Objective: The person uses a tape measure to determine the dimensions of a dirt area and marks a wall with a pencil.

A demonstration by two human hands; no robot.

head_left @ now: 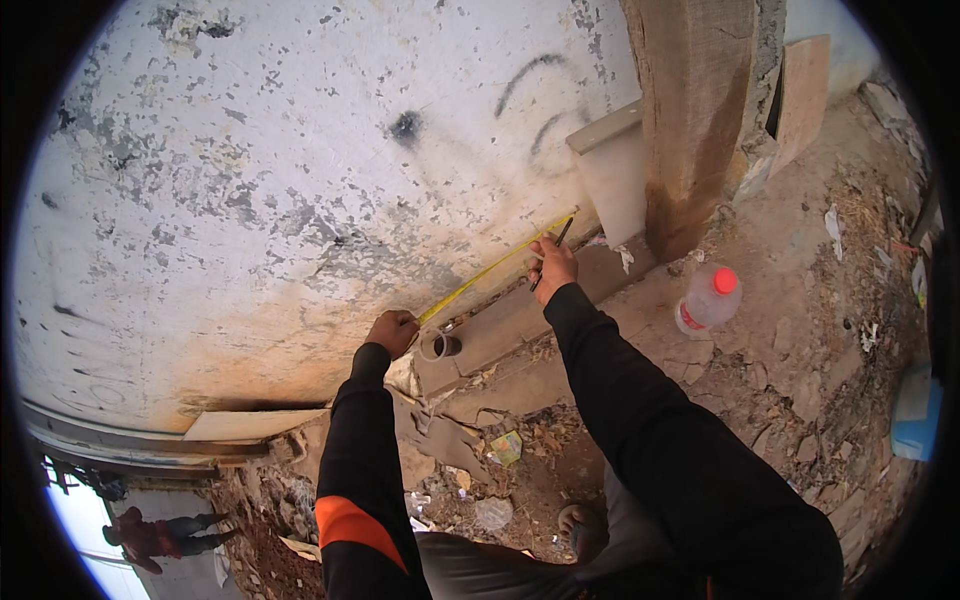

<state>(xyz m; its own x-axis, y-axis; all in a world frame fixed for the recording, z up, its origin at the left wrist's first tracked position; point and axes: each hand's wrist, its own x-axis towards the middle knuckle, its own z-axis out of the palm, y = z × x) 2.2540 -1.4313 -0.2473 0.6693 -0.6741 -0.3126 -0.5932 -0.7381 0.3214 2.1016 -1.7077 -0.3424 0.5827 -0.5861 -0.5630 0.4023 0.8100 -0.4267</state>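
Note:
A yellow measuring tape (482,278) runs in a slanting line along the foot of a peeling white wall (300,150). My left hand (394,332) is closed on its near left end, against the wall. Just below the tape's far right end, my right hand (555,268) has its fingers closed around a thin dark pen or pencil (566,232), its tip pointing up toward the tape. Beside my left hand, a small cup (431,345) with something dark inside stands on a low ledge (505,325).
A clear plastic bottle (708,302) with a red cap stands on the dirt floor to the right. A board (612,180) leans by a brown post (690,110). Rubble and litter lie around my feet. A blue object (918,415) sits far right; another person (165,532) is far left.

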